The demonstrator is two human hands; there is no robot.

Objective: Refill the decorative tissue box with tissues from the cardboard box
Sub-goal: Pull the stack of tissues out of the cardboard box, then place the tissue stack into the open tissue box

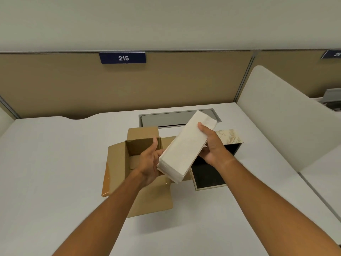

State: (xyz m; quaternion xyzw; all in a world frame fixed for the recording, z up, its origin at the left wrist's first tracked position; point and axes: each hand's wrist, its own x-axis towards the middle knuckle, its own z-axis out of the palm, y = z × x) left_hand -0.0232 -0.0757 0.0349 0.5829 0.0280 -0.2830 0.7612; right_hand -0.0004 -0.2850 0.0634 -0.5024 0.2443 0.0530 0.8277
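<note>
A thick white stack of tissues (184, 146) is held in the air above the desk, tilted with its far end up to the right. My left hand (150, 163) supports its near left end from below. My right hand (212, 145) grips its right long side, thumb on top. Below and to the left stands the brown cardboard box (120, 163) with its flaps spread open. The decorative tissue box (208, 176) lies open to the right, showing a dark inside and a cream leaf-patterned lid (230, 136); the stack and my right hand hide part of it.
The white desk (55, 172) is bounded by a tan partition (166, 84) at the back bearing a sign "215". A grey cable tray flap (166, 118) is set into the desk behind the boxes. A white divider panel (286, 122) stands along the right side.
</note>
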